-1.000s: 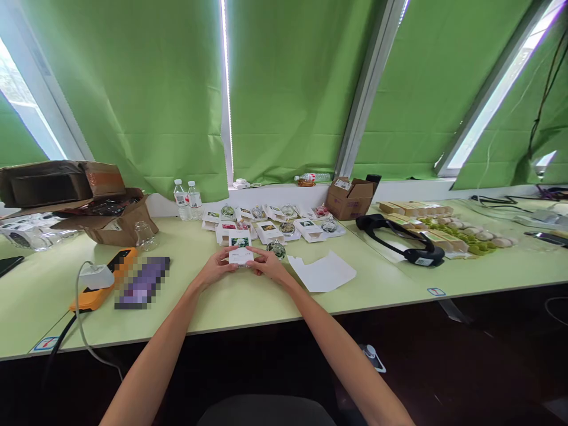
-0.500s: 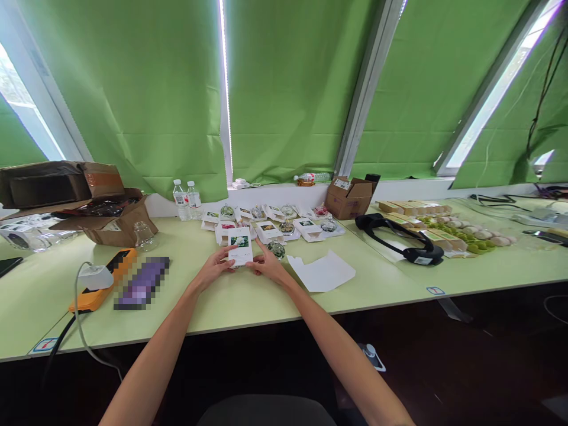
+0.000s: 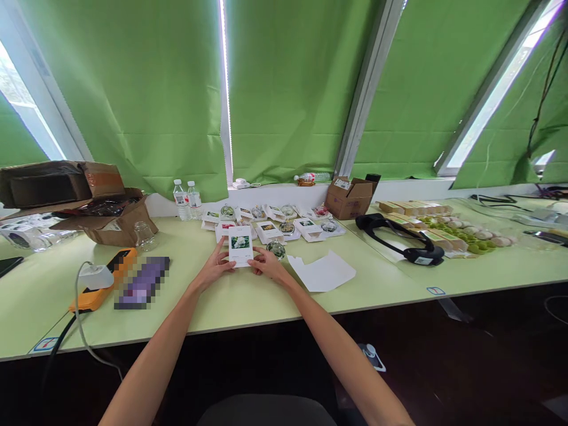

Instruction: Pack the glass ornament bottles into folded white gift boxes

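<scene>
A small white box with a white-flower picture on its front stands between my hands, its face toward me. My left hand grips its left side, with one finger raised along the edge. At the lower right edge, my right hand pinches the box. Just beyond my right fingers lies a round clear ornament with green and white inside. Behind the box are several similar white boxes, one with a yellow-flower picture, and more round ornaments, such as a pink-red one.
A torn white sheet lies to the right. Farther right are a black headset and egg trays. On the left sit a blurred purple item, an orange power strip and cardboard boxes. Water bottles stand behind.
The box's front now shows taller and more upright. My left index finger has moved up to its left edge, and my right index finger has come down from beside it.
</scene>
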Available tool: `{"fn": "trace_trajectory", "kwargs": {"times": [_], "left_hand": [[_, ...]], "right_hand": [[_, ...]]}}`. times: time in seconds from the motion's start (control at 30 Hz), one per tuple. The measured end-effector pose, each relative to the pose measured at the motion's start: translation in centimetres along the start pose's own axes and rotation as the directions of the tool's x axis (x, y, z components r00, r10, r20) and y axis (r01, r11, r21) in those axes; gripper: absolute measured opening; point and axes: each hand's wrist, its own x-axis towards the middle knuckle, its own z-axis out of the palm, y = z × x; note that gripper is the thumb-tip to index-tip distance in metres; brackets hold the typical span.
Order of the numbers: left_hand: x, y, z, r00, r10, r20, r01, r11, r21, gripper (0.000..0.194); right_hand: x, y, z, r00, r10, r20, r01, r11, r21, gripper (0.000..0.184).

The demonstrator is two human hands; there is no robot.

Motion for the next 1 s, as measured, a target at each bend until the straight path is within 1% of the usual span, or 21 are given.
{"fn": "trace_trajectory", "kwargs": {"times": [0.1,0.17,0.23,0.37,0.43,0.53,0.7,0.83,1.0], "left_hand": [[0.2,-0.1,-0.2,0.999,-0.023,-0.033,0.024,1.0,0.012,0.085],[0.3,0.0,-0.2,0.999,-0.035,-0.021,0.035,0.999,0.014,0.073],[0.3,0.1,-0.2,0.999,-0.049,-0.008,0.049,0.999,0.007,0.067],[0.4,-0.1,-0.2,0.999,-0.028,-0.022,0.028,1.0,-0.011,0.066],[0.4,-0.2,-0.1,1.0,-0.01,-0.023,0.01,1.0,-0.011,0.064],[0.5,-0.2,-0.1,1.0,0.001,-0.016,-0.001,1.0,-0.004,0.062],[0.5,-0.1,0.0,1.0,0.011,-0.005,-0.011,1.0,0.01,0.057],[0.4,0.1,0.1,1.0,-0.006,-0.003,0.006,0.999,0.031,0.054],[0.2,0.2,0.2,1.0,-0.019,0.005,0.019,0.999,0.044,0.053]], "right_hand": [[-0.1,-0.1,0.0,1.0,-0.006,0.004,0.006,1.0,0.004,0.071],[-0.2,-0.2,0.0,1.0,-0.001,0.005,0.001,1.0,-0.004,0.07],[-0.2,-0.3,0.0,1.0,0.0,0.007,0.0,1.0,-0.006,0.067],[-0.3,-0.6,0.2,1.0,-0.002,-0.024,0.002,1.0,-0.004,0.057],[-0.3,-0.7,0.3,0.999,-0.008,-0.042,0.007,1.0,-0.025,0.052],[-0.4,-0.9,0.3,0.999,-0.022,-0.037,0.02,0.998,-0.067,0.045],[-0.6,-1.3,0.4,0.999,-0.012,-0.034,0.009,0.994,-0.106,0.04],[-0.7,-1.6,0.4,1.0,-0.009,-0.026,0.005,0.99,-0.139,0.033],[-0.8,-1.6,0.3,1.0,-0.016,-0.018,0.014,0.99,-0.143,0.029]]}}
